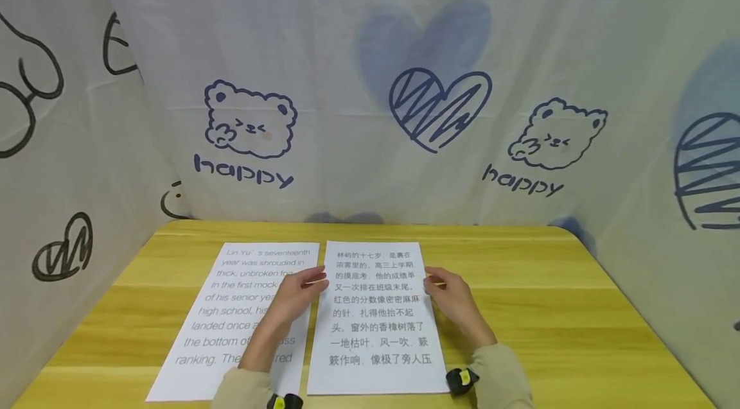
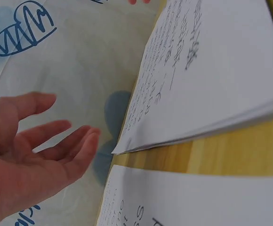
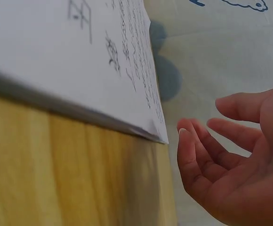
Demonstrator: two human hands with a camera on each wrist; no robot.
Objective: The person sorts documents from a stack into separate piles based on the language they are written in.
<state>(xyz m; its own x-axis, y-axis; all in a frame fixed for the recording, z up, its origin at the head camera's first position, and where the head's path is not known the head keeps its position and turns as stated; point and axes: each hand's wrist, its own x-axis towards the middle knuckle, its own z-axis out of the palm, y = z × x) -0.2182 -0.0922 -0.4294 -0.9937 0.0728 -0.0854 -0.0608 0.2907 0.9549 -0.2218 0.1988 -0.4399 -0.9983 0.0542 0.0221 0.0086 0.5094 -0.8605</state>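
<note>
A stack of white paper printed with Chinese text (image 1: 376, 325) lies at the middle of the table. To its left is a white sheet with English text (image 1: 231, 313), partly covered by the left forearm. My left hand (image 1: 295, 296) hovers by the upper left edge of the Chinese stack, its fingers loosely bent with nothing between them. Along the opposite edge my right hand (image 1: 453, 300) faces inward, thumb and fingers apart. Both wrist views show the left hand (image 2: 47, 141) and right hand (image 3: 235, 155) relaxed beside the pages.
Beneath the papers is a yellow wood-grain table (image 1: 549, 332). A pale cloth (image 1: 347, 191) with bears, hearts and the word "happy" hangs behind the table and along its sides. Each wrist wears a black band, such as the right band (image 1: 461, 381).
</note>
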